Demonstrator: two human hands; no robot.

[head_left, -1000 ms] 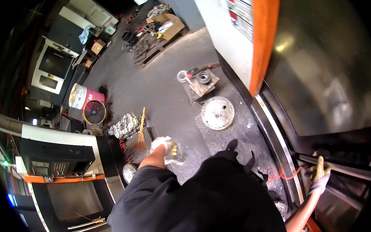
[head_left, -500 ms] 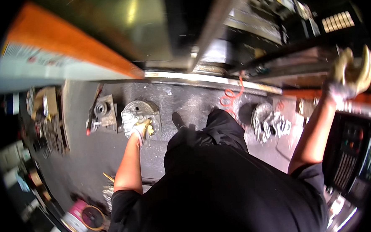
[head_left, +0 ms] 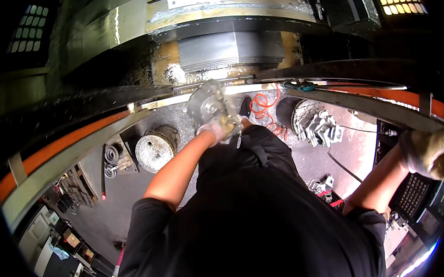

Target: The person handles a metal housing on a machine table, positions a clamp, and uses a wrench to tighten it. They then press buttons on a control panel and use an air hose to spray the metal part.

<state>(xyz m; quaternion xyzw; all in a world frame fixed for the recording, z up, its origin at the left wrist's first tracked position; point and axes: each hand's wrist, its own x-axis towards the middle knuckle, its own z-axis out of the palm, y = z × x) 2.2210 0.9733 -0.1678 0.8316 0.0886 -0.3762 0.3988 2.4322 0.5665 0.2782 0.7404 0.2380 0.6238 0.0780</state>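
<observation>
Head view, facing down and forward

The camera is worn on the person's head. It looks steeply down through a fisheye lens, with the dark shirt very near below it. The left hand lies close to the middle of the view, the right hand at its right border. Past the left hand, the view reaches into the machine; between the hands it shows the floor, farther down.

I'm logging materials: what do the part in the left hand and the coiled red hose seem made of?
Part in the left hand: probably bare cast metal, by its dull grey, uneven surface. Coiled red hose: likely smooth plastic, by its loops and even colour.
</observation>
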